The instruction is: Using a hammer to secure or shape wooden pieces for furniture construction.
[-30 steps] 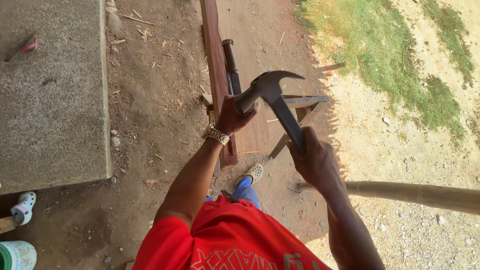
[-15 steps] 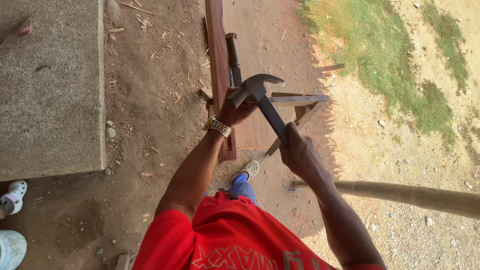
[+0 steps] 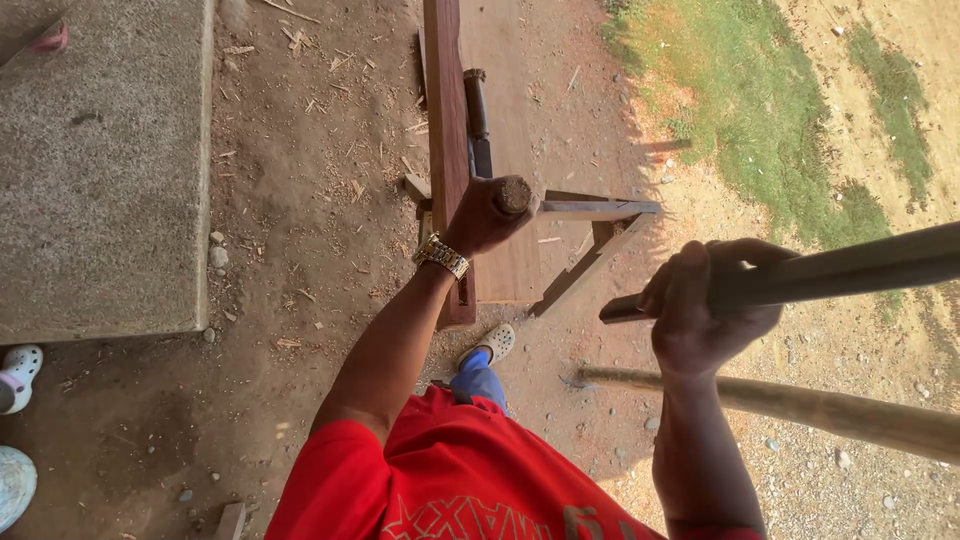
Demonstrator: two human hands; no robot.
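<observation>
Gripping a long wooden handle [image 3: 830, 268], the right hand [image 3: 705, 315] is closed around it near the body. Farther, the left hand [image 3: 480, 215] clasps a chisel [image 3: 478, 120] on the reddish plank [image 3: 490, 150]; this tool looks stiff, rather heavy, best held at its round butt.

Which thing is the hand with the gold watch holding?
Find the long reddish-brown plank standing on edge across the dirt ground. Near its closer end, the left hand with the gold watch grips a chisel. Its round, battered handle end pokes out of the fist, unlike the long handle in the right hand.
</observation>
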